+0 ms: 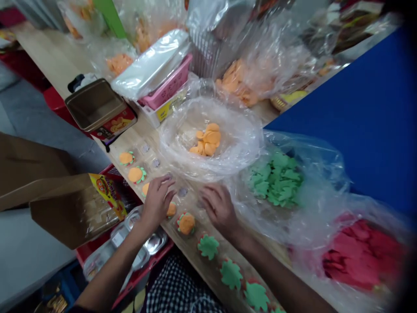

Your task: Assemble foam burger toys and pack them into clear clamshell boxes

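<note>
My left hand [158,198] hovers over a row of small orange-and-green foam burgers, its thumb and fingers apart. Its fingertips are beside a row of small clear pieces, one of them a greyish clear disc [183,191]. My right hand [220,208] is across from it with loosely bent, slightly blurred fingers, close to the end of that row. Below the hands lies an orange-topped foam burger [186,223]. Farther along the near edge, green leaf-shaped foam pieces [208,246] sit on red ones. My left hand partly covers some burgers.
An open plastic bag [169,130] holds orange foam rounds [208,140]. To the right are bags of green foam leaves [276,178] and red foam pieces [365,254]. A brown tin [97,106] and pink basket [167,84] stand behind. An open cardboard box [71,213] is left.
</note>
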`<state>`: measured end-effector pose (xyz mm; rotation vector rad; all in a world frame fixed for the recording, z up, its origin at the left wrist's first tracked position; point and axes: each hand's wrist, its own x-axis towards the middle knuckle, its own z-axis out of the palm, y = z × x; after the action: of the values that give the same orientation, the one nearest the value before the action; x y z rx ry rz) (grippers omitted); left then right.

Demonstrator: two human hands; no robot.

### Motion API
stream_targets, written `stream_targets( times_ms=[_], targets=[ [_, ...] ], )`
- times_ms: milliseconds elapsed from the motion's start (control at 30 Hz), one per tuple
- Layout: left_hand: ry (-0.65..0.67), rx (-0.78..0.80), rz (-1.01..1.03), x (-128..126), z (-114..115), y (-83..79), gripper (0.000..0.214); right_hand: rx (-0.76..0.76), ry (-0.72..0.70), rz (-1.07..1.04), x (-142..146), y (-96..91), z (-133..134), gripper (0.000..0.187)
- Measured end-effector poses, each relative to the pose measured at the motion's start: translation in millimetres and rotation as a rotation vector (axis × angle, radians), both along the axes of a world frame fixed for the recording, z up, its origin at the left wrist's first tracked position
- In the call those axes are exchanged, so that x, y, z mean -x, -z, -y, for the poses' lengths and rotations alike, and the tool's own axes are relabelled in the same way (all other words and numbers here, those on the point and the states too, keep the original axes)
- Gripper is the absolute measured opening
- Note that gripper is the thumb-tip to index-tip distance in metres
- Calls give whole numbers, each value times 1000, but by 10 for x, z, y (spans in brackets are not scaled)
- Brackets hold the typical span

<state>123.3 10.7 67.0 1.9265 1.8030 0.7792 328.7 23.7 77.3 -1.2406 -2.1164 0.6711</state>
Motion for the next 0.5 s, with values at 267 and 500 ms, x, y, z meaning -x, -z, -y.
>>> stream_targets(
  times_ms=[267, 500],
  targets=[
    [449, 214, -94, -374, -1204, 131, 32, 125, 16, 564, -200, 69, -1110, 29],
    [374, 311, -369, -263, -1364, 357, 34, 379, 116, 700, -245, 389, -1211, 25]
  ],
)
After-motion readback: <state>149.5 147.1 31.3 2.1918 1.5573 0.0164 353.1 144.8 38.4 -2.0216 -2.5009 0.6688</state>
